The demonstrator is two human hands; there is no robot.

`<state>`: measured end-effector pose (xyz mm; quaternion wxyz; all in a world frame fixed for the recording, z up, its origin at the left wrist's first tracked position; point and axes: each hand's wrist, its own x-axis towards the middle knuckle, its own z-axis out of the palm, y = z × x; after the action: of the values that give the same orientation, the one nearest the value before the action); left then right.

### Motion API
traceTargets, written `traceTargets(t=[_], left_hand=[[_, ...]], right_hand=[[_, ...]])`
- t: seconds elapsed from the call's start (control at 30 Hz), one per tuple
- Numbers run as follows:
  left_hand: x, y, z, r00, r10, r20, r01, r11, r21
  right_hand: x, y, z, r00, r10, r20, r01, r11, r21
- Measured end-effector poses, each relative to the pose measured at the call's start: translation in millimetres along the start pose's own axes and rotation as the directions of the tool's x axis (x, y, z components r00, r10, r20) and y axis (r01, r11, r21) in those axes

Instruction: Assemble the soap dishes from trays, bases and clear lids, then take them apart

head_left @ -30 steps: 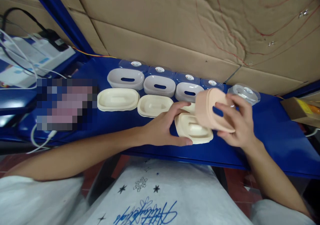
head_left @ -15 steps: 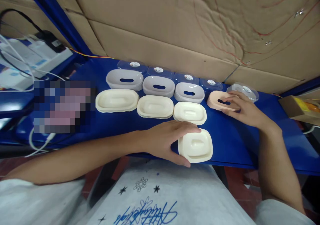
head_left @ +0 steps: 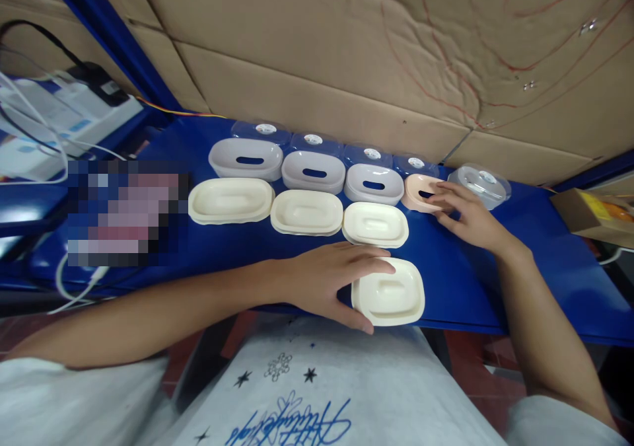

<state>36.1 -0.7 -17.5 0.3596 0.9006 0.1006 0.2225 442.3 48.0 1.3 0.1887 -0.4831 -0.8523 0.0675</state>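
Note:
On the blue table's near edge, my left hand (head_left: 341, 282) holds the left side of a cream soap-dish tray (head_left: 399, 297), thumb at its near rim and fingers over its far rim. My right hand (head_left: 463, 211) grips the right end of a peach slotted soap dish (head_left: 419, 190), fingertips reaching its slot. Left of the peach dish, three pale lilac slotted dishes (head_left: 375, 185) stand in a row. In front of these lie three more cream trays (head_left: 375, 224).
Clear lids with round stickers (head_left: 415, 164) line the back, against a cardboard wall (head_left: 307, 43). One clear lid (head_left: 480, 185) lies beyond my right hand. A small cardboard box (head_left: 594, 216) sits at far right. Power strips and cables (head_left: 104, 112) and a blurred item are at left.
My right hand has slid the peach dish left and slightly back, up beside the lilac row. My left hand stays at the near cream tray, almost unmoved.

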Motion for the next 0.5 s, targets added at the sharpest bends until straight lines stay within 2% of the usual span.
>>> traceTargets(t=[0.2, 0.37, 0.5], left_hand=[[1, 0, -0.1, 1.000, 0.008, 0.000, -0.008, 1.000, 0.003], [3, 2, -4.3, 0.997, -0.046, -0.066, 0.041, 0.997, -0.071], [4, 0, -6.9, 0.988, -0.060, -0.145, 0.047, 0.995, -0.093]], right_hand=[[2, -11, -3, 0.999, -0.015, -0.039, 0.014, 1.000, -0.023], [0, -49, -13, 0.991, -0.035, -0.128, 0.036, 0.999, 0.008], [-7, -92, -14, 0.984, -0.176, 0.008, 0.173, 0.972, 0.161]])
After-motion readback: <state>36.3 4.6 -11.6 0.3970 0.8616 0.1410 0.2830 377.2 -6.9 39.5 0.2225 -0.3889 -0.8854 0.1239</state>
